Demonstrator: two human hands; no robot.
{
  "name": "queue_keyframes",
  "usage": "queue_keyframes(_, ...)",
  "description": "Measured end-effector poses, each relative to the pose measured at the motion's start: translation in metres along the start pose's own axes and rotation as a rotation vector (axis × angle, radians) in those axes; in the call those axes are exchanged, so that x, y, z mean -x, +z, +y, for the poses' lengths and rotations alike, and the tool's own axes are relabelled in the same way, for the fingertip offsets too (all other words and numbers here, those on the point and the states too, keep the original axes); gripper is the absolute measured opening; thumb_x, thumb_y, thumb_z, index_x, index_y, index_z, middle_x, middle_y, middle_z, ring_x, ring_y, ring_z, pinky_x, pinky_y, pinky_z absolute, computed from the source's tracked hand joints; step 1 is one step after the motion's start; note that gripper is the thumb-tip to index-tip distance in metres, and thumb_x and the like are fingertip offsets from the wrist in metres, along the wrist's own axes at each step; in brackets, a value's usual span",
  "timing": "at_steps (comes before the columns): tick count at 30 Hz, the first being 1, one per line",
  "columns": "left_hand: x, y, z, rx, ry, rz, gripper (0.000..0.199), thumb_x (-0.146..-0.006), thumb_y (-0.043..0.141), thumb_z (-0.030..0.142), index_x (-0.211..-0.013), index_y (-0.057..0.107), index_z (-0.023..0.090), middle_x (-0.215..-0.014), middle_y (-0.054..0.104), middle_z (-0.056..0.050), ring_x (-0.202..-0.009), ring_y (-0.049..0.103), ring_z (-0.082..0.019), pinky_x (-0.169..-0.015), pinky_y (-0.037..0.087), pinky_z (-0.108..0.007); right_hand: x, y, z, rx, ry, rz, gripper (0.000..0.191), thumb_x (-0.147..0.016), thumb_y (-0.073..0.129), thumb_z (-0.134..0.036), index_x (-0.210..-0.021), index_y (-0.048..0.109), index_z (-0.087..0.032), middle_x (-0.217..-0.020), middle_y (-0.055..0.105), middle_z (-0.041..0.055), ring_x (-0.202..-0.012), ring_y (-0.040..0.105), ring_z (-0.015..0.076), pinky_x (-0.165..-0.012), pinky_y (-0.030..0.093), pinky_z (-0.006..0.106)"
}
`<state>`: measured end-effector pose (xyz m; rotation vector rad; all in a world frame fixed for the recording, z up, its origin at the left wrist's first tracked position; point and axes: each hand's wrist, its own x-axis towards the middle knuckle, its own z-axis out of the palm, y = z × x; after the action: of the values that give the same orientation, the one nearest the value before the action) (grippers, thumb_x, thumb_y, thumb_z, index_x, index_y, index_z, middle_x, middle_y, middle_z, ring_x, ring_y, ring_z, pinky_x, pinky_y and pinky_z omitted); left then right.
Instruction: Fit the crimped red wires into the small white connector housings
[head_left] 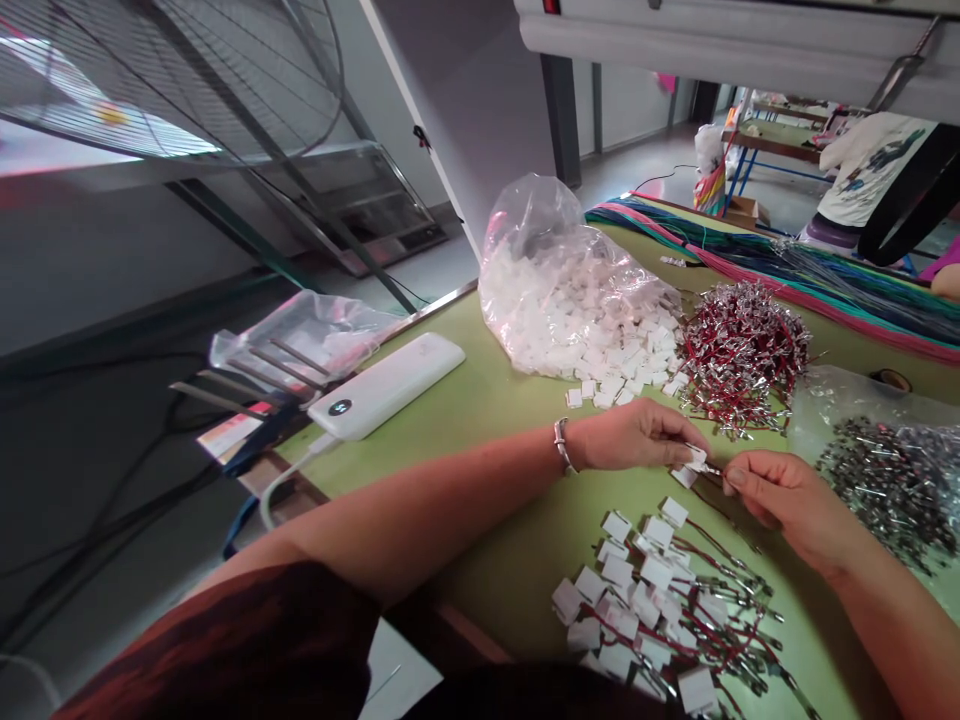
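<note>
While a white connector (697, 456) is being pinched above the green table (480, 410) by the thumb and bent fingers of the left hand (637, 435), the right hand (780, 490), nearly closed, is gripping a thin lead (714, 471) whose end is meeting the connector's four o'clock side. Toward six o'clock, wired connectors (656, 571) are lying in a heap. Red leads (739, 350) with metal tips are sitting piled at one; a clear bag (534, 205) is spilling white pieces (611, 388) at eleven, another bag (814, 395) is holding dark metal parts (874, 480) at three, and a white power bank (397, 385) is resting at nine.
</note>
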<state>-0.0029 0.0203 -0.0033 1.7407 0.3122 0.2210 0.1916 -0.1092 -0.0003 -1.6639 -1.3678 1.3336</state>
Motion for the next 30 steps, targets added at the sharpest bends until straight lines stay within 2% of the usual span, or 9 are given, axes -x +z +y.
queue_keyframes(3, 0.001, 0.002, 0.002, -0.053, -0.004, 0.057, 0.025, -0.08, 0.063, 0.026, -0.101, 0.072, 0.016, -0.082, 0.071, -0.003, -0.07, 0.06, -0.01, -0.068, 0.049, -0.02, 0.0, 0.003, -0.003, 0.057, 0.019, 0.098, 0.032, -0.083, 0.052, -0.047, -0.067, 0.054, -0.02, -0.053, 0.036, -0.0069, -0.049, 0.03, 0.0086, -0.046, 0.022, 0.022)
queue_keyframes(7, 0.001, 0.003, 0.007, -0.144, 0.032, 0.082, 0.025, -0.081, 0.062, 0.025, -0.1, 0.072, 0.014, -0.083, 0.072, -0.006, -0.071, 0.061, -0.011, -0.068, 0.05, -0.021, 0.0, 0.006, -0.008, 0.101, 0.026, 0.108, 0.032, -0.08, 0.053, -0.044, -0.06, 0.049, -0.02, -0.054, 0.036, -0.0061, -0.051, 0.031, 0.0088, -0.047, 0.025, 0.023)
queue_keyframes(12, -0.001, 0.005, 0.007, -0.051, -0.098, 0.057, 0.025, -0.082, 0.06, 0.024, -0.102, 0.071, 0.014, -0.072, 0.07, -0.003, -0.061, 0.059, -0.008, -0.059, 0.048, -0.019, 0.0, 0.009, -0.008, 0.108, 0.028, 0.149, 0.03, -0.082, 0.049, -0.043, -0.062, 0.049, -0.02, -0.055, 0.035, -0.0062, -0.05, 0.03, 0.0093, -0.047, 0.024, 0.023)
queue_keyframes(17, -0.003, 0.012, 0.007, -0.076, -0.126, 0.181, 0.021, -0.08, 0.061, 0.021, -0.097, 0.072, 0.013, -0.072, 0.069, -0.003, -0.063, 0.059, -0.009, -0.06, 0.047, -0.019, 0.0, 0.014, -0.009, 0.257, -0.082, 0.238, 0.031, -0.083, 0.046, -0.04, -0.059, 0.044, -0.021, -0.053, 0.033, -0.0057, -0.051, 0.032, 0.0103, -0.047, 0.026, 0.023)
queue_keyframes(21, -0.004, 0.017, 0.006, 0.033, -0.183, 0.134, 0.023, -0.084, 0.059, 0.022, -0.101, 0.07, 0.013, -0.069, 0.069, -0.003, -0.057, 0.057, -0.008, -0.055, 0.046, -0.019, 0.0, 0.018, -0.009, 0.328, -0.159, 0.23, 0.031, -0.085, 0.044, -0.038, -0.059, 0.044, -0.021, -0.053, 0.037, -0.0049, -0.051, 0.035, 0.0105, -0.047, 0.028, 0.023)
queue_keyframes(25, -0.005, 0.022, -0.001, 0.088, -0.156, 0.152, 0.017, -0.083, 0.059, 0.019, -0.095, 0.07, 0.013, -0.068, 0.068, -0.002, -0.058, 0.057, -0.007, -0.056, 0.046, -0.018, 0.0, 0.022, -0.008, 0.438, -0.261, 0.23, 0.029, -0.087, 0.043, -0.036, -0.063, 0.047, -0.021, -0.052, 0.044, -0.0045, -0.05, 0.039, 0.0102, -0.048, 0.029, 0.023)
queue_keyframes(30, -0.003, 0.021, 0.001, -0.062, -0.094, 0.093, 0.017, -0.084, 0.059, 0.02, -0.095, 0.07, 0.013, -0.07, 0.068, -0.003, -0.059, 0.058, -0.009, -0.058, 0.048, -0.021, 0.001, 0.02, -0.008, 0.437, -0.233, 0.203, 0.029, -0.086, 0.043, -0.034, -0.062, 0.049, -0.02, -0.052, 0.046, -0.0041, -0.05, 0.041, 0.0102, -0.047, 0.03, 0.022)
